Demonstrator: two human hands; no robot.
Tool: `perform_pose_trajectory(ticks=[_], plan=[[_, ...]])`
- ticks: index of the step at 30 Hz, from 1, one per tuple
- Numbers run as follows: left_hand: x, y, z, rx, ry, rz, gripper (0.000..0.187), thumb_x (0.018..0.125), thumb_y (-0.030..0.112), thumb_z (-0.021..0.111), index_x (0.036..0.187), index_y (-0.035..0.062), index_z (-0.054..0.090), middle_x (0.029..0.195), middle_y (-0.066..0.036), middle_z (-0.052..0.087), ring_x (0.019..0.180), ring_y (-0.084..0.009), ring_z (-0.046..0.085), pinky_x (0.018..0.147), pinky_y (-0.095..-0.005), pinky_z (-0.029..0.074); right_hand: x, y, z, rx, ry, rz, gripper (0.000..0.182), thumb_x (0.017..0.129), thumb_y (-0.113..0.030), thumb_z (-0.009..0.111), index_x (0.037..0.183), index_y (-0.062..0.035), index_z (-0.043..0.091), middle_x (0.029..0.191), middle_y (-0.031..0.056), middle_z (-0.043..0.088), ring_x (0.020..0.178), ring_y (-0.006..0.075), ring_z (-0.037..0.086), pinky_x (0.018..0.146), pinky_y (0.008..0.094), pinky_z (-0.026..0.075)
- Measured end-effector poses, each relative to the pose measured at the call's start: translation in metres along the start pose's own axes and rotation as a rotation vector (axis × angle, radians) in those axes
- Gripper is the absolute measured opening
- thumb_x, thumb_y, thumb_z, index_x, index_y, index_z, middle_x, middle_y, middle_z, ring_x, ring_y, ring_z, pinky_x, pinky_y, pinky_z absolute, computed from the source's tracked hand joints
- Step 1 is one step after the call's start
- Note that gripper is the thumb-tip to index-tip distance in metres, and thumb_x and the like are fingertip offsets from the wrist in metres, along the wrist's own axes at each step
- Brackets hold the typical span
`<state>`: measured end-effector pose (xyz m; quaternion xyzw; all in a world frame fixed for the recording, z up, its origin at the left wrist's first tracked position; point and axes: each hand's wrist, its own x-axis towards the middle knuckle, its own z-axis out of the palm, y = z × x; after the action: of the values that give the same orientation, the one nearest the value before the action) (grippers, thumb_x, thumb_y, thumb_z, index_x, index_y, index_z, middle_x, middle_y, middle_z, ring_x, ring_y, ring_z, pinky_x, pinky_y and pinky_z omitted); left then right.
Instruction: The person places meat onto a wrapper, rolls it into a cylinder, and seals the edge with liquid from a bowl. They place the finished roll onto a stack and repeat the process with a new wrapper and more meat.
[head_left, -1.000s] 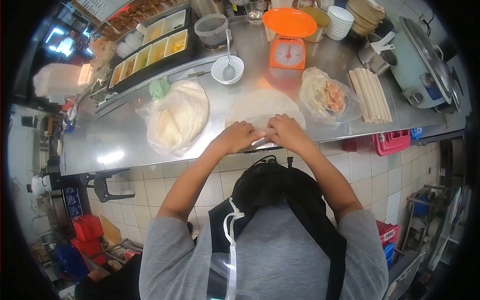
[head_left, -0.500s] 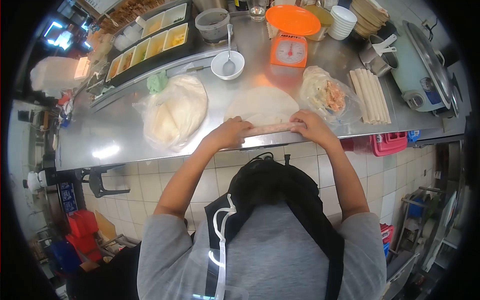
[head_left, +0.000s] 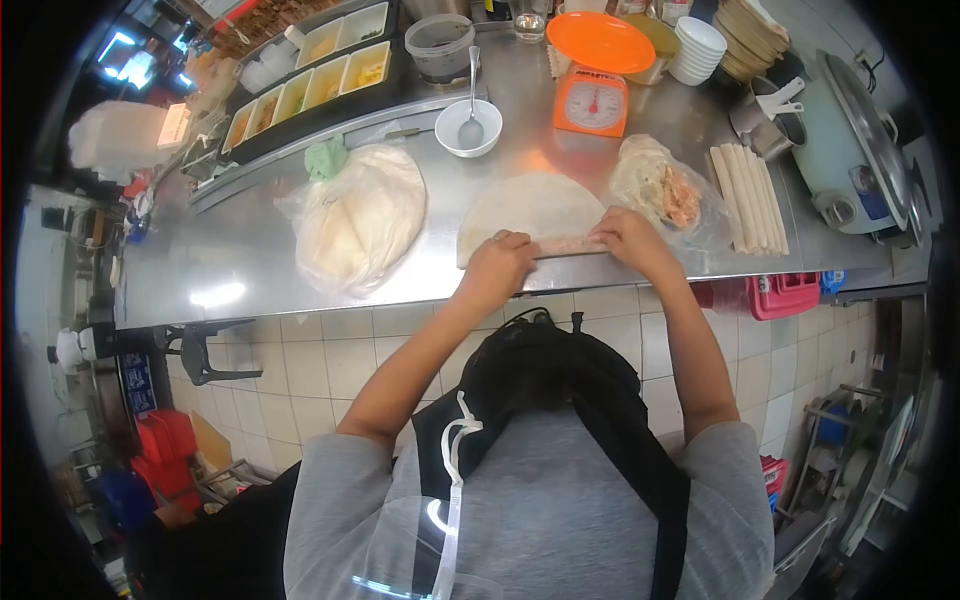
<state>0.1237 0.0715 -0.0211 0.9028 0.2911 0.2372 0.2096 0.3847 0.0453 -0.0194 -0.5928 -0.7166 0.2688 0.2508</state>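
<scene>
Wrapper (head_left: 530, 207), near edge folded, on steel counter (head_left: 255, 255) before me | my left hand (head_left: 500, 268) grips the fold (head_left: 570, 247), my right hand (head_left: 638, 243) pinches its right end | even pressure should keep it snug | bagged food (head_left: 680, 198) lies just beyond

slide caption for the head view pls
Left hand and right hand on a partly folded wrapper, orange scale beyond.

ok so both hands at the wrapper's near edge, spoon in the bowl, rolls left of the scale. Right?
One miss: the head view shows the rolls right of the scale, not left. Rest stands: left hand and right hand at the wrapper's near edge, spoon in the bowl.
</scene>
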Motion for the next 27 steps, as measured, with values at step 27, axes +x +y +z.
perform_pose_trajectory(ticks=[27], plan=[[0.011,-0.005,0.027,0.654,-0.005,-0.048,0.009,0.073,0.008,0.057,0.082,0.0049,0.058,0.079,-0.007,0.058,0.080,-0.0213,0.058,0.088,-0.0382,0.041,0.022,-0.051,0.059,-0.554,0.179,-0.418,0.008,0.075,-0.009,0.056,0.081,-0.0050,0.059,0.079,0.0086,0.060,0.083,0.0238,0.061,0.072,0.0349,0.050]])
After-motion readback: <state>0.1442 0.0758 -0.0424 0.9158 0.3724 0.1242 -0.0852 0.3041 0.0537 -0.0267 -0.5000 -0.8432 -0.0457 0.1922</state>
